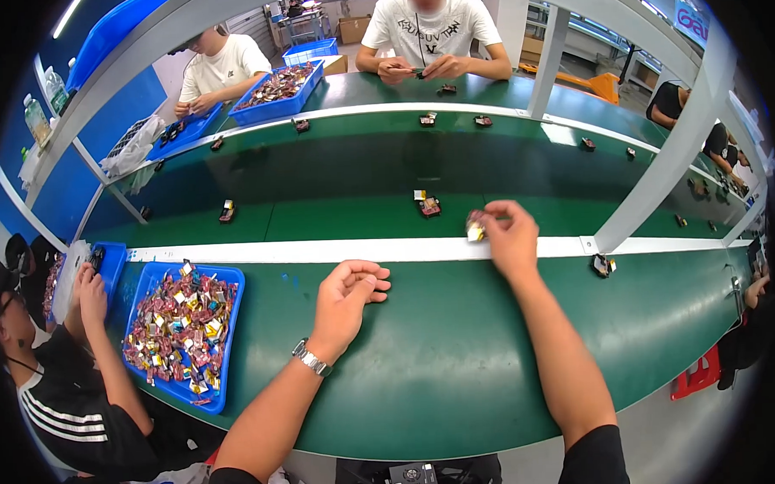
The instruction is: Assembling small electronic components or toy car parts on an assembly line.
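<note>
My right hand reaches over the white rail and pinches a small electronic assembly, a reddish board with a white and yellow part. Its details are smeared and partly covered by my fingers. My left hand, with a metal watch at the wrist, hovers over the green near worktop. Its fingers are half curled and a little apart, with nothing visible in them. On the green belt beyond the rail, another assembly lies left of my right hand. One more assembly rests by the rail's upright, to the right.
A blue tray heaped with similar assemblies stands left of my left arm. A co-worker sits beyond it at a smaller blue tray. Across the belt, two people handle small parts near another full blue tray. A metal frame post slants up at right.
</note>
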`<state>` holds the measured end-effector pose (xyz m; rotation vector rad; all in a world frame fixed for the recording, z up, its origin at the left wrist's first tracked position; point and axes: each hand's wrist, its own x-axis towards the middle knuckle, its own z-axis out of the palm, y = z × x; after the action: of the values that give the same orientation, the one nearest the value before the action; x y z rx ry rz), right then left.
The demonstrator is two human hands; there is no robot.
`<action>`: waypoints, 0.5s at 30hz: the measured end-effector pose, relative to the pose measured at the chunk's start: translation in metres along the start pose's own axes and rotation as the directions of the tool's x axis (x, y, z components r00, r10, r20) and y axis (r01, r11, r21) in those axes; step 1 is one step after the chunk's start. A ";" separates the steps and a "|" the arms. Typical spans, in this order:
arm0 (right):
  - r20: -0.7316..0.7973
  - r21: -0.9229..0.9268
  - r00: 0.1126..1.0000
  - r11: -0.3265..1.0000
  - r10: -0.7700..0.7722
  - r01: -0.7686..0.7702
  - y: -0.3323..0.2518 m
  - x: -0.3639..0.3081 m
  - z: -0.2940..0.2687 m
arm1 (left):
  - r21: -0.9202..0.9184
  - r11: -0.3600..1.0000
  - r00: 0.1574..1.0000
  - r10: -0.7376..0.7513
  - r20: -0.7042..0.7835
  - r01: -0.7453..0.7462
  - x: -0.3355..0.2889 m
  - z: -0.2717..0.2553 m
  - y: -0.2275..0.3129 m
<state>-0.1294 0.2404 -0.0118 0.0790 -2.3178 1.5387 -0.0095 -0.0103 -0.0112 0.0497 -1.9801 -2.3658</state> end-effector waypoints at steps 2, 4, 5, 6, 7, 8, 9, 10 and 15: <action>-0.083 -0.139 0.995 0.988 0.050 -0.061 0.017 0.026 -0.013 | 0.146 0.989 1.000 -0.007 0.009 0.006 0.002 0.006 -0.003; -0.099 -0.170 0.995 0.985 -0.030 0.013 0.036 0.043 -0.017 | 0.143 0.988 0.998 -0.064 0.009 0.062 0.009 0.008 -0.001; -0.075 -0.203 0.996 0.979 -0.051 0.035 0.034 0.046 -0.016 | 0.144 0.983 0.994 -0.111 -0.009 0.111 0.012 0.006 0.002; -0.072 -0.204 0.996 0.978 -0.052 0.037 0.033 0.044 -0.016 | 0.104 0.983 0.989 -0.150 0.001 0.149 0.016 0.006 0.008; -0.148 -0.436 0.927 0.864 -0.346 0.252 0.030 0.044 -0.013 | 0.099 0.979 0.984 -0.180 0.005 0.179 0.020 0.003 0.013; -0.147 -0.652 0.772 0.648 -0.618 0.394 0.026 0.043 -0.010 | 0.124 0.978 0.986 -0.169 -0.001 0.167 0.025 0.001 0.017; -0.145 -0.651 0.768 0.645 -0.624 0.401 0.022 0.041 -0.004 | 0.149 0.977 0.988 -0.156 -0.006 0.155 0.029 0.000 0.020; -0.057 -0.557 0.859 0.730 -0.509 0.396 0.010 0.036 0.008 | 0.147 0.978 0.989 -0.145 -0.017 0.146 0.032 -0.002 0.022; 0.109 -0.534 0.983 0.826 -0.147 0.182 -0.018 0.008 0.067 | 0.177 0.983 0.998 0.056 -0.019 -0.052 0.040 -0.004 -0.004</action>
<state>-0.1502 0.1736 -0.0166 0.1796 -2.6273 0.7607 -0.0488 -0.0161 -0.0152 0.0315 -2.1456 -2.1417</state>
